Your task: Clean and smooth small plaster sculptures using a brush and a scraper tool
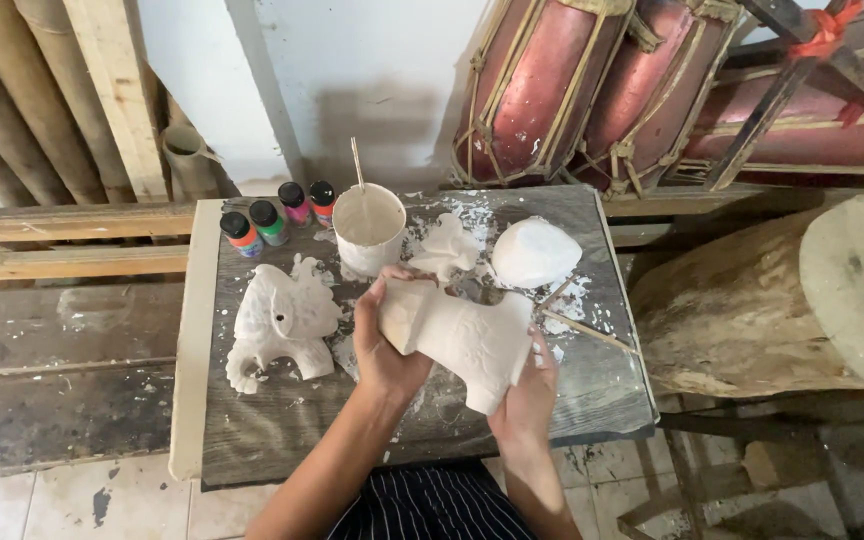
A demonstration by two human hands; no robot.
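Both hands are clamped on the white plaster figure [457,338], its long axis slanting down-right. Left hand [384,345] grips the upper end (nearer the cup [369,228]), right hand [527,395] cradles the lower end.

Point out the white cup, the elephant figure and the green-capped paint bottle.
white cup [368,232], head view, front wall.
elephant figure [282,318], head view, its body.
green-capped paint bottle [270,223], head view, cap and neck.
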